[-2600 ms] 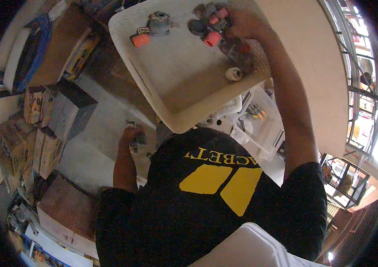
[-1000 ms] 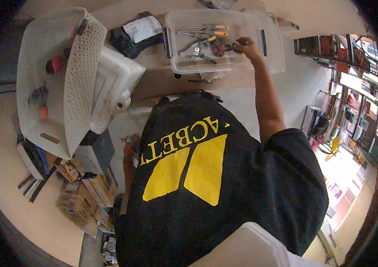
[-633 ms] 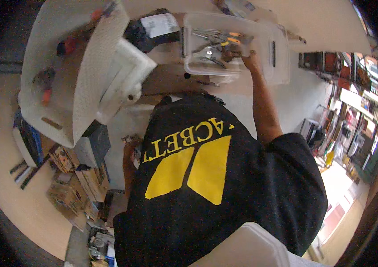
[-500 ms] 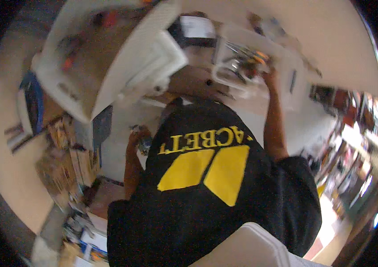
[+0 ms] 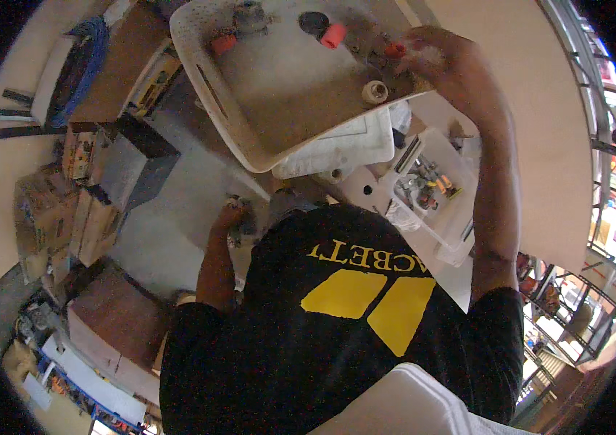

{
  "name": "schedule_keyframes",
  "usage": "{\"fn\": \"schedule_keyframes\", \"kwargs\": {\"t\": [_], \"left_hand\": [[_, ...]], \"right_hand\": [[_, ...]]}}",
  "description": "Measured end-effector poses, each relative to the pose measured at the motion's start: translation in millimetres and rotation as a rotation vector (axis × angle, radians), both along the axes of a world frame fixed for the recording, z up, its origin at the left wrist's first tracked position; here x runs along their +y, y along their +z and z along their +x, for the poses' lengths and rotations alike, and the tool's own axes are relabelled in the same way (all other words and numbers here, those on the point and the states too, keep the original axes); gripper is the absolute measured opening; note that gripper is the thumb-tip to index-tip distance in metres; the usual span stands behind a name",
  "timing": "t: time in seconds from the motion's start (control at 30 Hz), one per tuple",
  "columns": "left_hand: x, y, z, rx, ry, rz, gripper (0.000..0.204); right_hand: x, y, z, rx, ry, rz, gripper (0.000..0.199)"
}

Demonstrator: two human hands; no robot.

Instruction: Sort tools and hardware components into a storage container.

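My right hand (image 5: 442,59) reaches over the right rim of a large white plastic basket (image 5: 210,101) at the top of the view. Its blurred fingertips are beside a small red piece (image 5: 395,49); whether they grip it I cannot tell. Also inside the basket are a red-and-black piece (image 5: 333,35), another red piece (image 5: 224,44), a greyish metal-looking part (image 5: 250,16) and a round pale spool-like piece (image 5: 375,92). Low on the left, my left hand (image 5: 231,213) is closed round a small dark object, too unclear to name.
Right of centre, a clear plastic bin (image 5: 460,170) holds several tools, some orange-handled. A folded white cloth-like item (image 5: 337,148) lies below the basket. Cardboard boxes (image 5: 94,225) and a grey box (image 5: 130,163) stand left, a blue coil (image 5: 87,69) beyond. Shelving (image 5: 601,145) lines the far right.
My right hand has gone from the clear tool bin up to the white basket. My left hand stays low, still round its small object. The whole view has swung.
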State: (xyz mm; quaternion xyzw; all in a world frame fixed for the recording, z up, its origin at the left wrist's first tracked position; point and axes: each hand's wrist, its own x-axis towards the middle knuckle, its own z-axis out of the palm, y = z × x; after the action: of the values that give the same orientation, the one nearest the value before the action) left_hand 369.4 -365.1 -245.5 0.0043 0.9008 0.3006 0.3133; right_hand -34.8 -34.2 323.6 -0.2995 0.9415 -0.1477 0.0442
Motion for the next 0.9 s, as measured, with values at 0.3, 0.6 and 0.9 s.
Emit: {"fn": "schedule_keyframes", "kwargs": {"t": [0.3, 0.6, 0.9], "left_hand": [[-10, 48, 19, -0.436, 0.959, 0.653, 0.048], [-32, -21, 80, -0.327, -0.122, -0.298, 0.055], [-6, 75, -21, -0.480, 0.902, 0.331, 0.056]], "right_hand": [[-39, -76, -69, -0.246, 0.277, 0.528, 0.043], [-11, -35, -67, -0.264, 0.133, -0.286, 0.028], [-7, -12, -33, -0.283, -0.118, -0.476, 0.008]]}}
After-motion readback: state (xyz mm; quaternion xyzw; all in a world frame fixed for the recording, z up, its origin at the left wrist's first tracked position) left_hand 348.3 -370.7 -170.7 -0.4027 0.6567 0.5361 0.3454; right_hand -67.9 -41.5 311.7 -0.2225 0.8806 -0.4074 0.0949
